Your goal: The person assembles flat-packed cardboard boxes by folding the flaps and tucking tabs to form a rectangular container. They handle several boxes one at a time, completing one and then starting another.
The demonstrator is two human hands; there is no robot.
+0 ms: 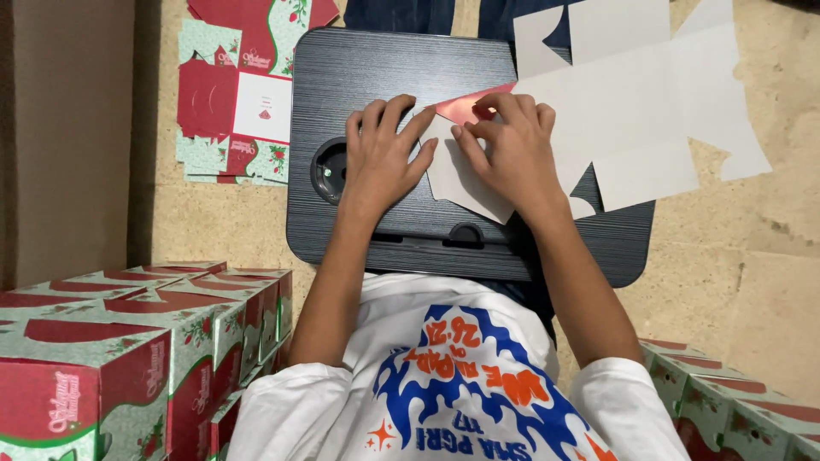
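One unfolded carton blank (649, 111), grey side up, is lying across the right part of one black lap desk (384, 77) serving as the counter. Two hands are working on it. The left hand (382, 154) is pressing flat, fingers (401, 115) spread, on a flap of the blank. The right hand (512, 145) is pinching a folded red flap (465, 104) under curled fingers. One stack of flat printed blanks (235, 94) is lying on the floor, left. Assembled red-and-green boxes (128, 350) are standing at lower left, exact count unclear.
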